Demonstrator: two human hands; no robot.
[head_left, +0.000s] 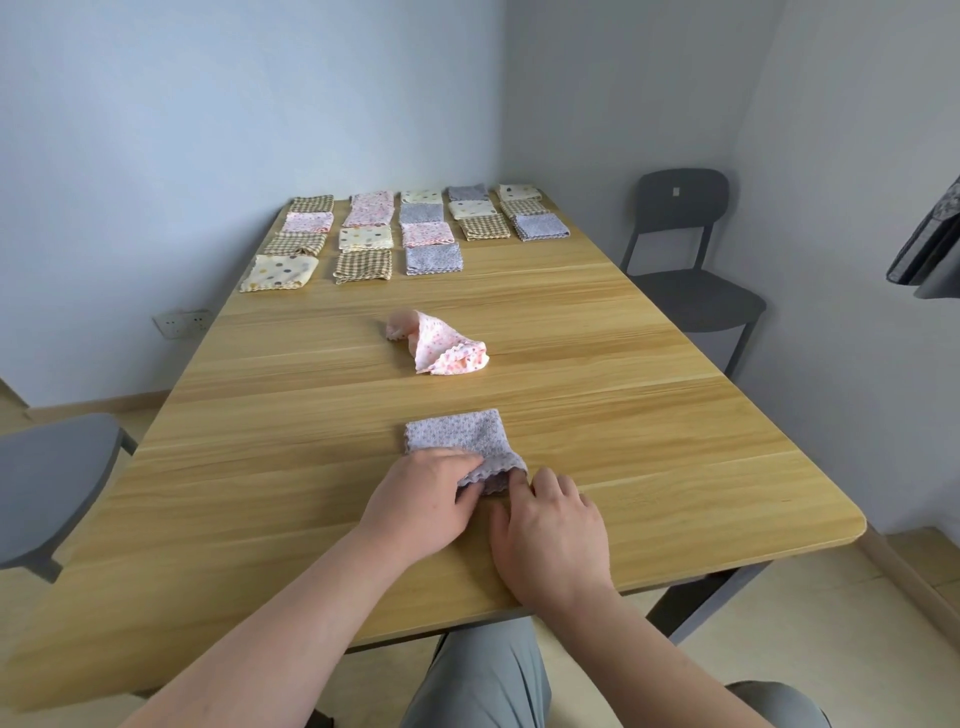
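Lilac cloth (457, 434) lies flat on the near side of the crumpled pink cloth (441, 345), left hand (431, 499) and right hand (550, 525) both pinching its near hem with curled fingers, apparently to fold it like the folded squares (434, 258) beyond.

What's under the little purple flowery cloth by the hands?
The small lavender flowered cloth lies folded on the light wooden table, which shows all round it. The left hand and right hand hold its near edge. Anything between its layers is covered.
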